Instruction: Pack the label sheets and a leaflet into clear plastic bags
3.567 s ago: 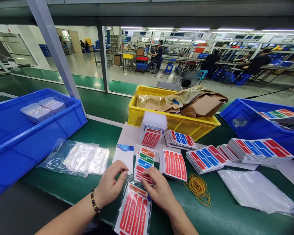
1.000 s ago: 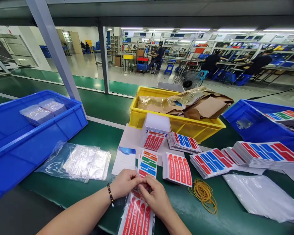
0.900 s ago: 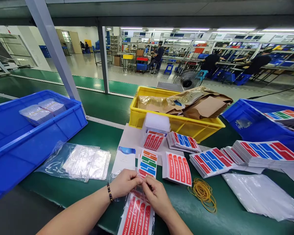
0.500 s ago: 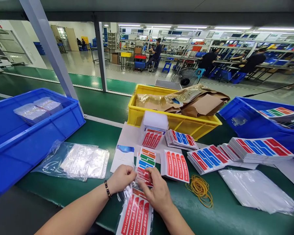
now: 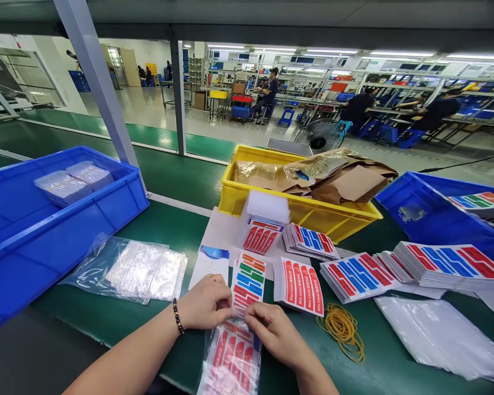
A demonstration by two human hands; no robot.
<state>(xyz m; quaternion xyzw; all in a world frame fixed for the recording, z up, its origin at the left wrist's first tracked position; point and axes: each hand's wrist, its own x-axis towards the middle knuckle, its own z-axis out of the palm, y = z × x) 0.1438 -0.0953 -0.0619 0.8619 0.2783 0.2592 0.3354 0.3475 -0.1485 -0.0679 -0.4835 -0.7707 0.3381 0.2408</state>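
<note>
My left hand (image 5: 209, 303) pinches the top left edge of a clear plastic bag (image 5: 230, 359) holding red and white label sheets. On the bag's right edge, my right hand (image 5: 274, 332) has its thumb and fingers closed. The bag reaches down to the bottom of the view. Just above it, between the hands, lies a multicoloured label sheet (image 5: 249, 277). A stack of red Max/Min Level labels (image 5: 302, 288) is right of that sheet. To the left are a blue and white card (image 5: 212, 260) and a pile of clear bags (image 5: 148, 271).
Blue bins stand at left (image 5: 66, 214) and right (image 5: 420, 206), a yellow bin (image 5: 304, 216) between them. Red and blue label stacks (image 5: 358, 274), rubber bands (image 5: 342, 332) and white plastic bags (image 5: 444, 334) are on the right. People sit at benches beyond a fan (image 5: 319, 137).
Both hands have shifted at the bag's opening, and the right hand is slightly lower and further right. More of the multicoloured sheet shows. The whole view has shifted slightly.
</note>
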